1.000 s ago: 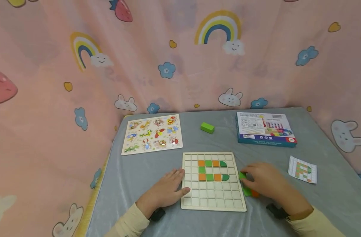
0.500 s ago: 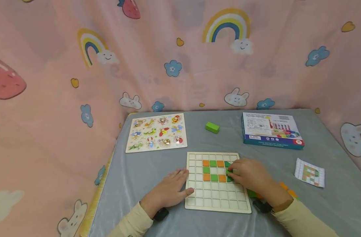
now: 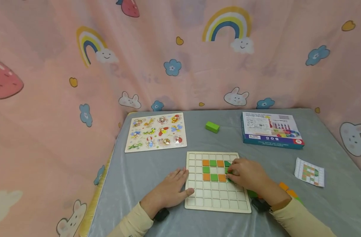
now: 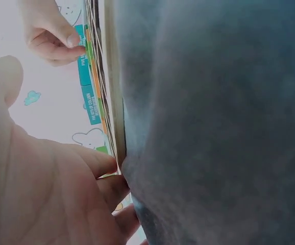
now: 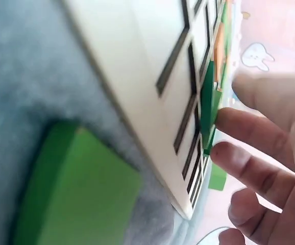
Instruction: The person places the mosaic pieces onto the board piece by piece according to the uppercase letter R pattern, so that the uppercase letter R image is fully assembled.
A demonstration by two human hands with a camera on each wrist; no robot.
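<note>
Working over a grey surface point(image 3: 118, 187). Note gridded board point(image 3: 216, 201) at the near side, between both hands; guess: centred for even reach. See insect puzzle point(image 3: 156, 149) and box point(image 3: 270, 130) farther back, probably parked out of the way. Note left hand point(image 3: 171, 190) flat, fingers extended, against the board's left edge, thumb over the rim; likely bracing against sliding. Observe right hand point(image 3: 248, 172) over the right-hand columns, fingers bent, tips at a dark green tile point(image 3: 227, 163) (pinching or merely nudging: cannot tell). Log paper card point(image 3: 309, 172) at far right, pattern up; perhaps for quick reference. Find green block point(image 3: 212, 127) alone beyond the board. Record orange and green tiles point(image 3: 214, 177) set one per cell; loose tiles point(image 3: 292, 193) off the board's right side, seemingly for short pick-ups.
</note>
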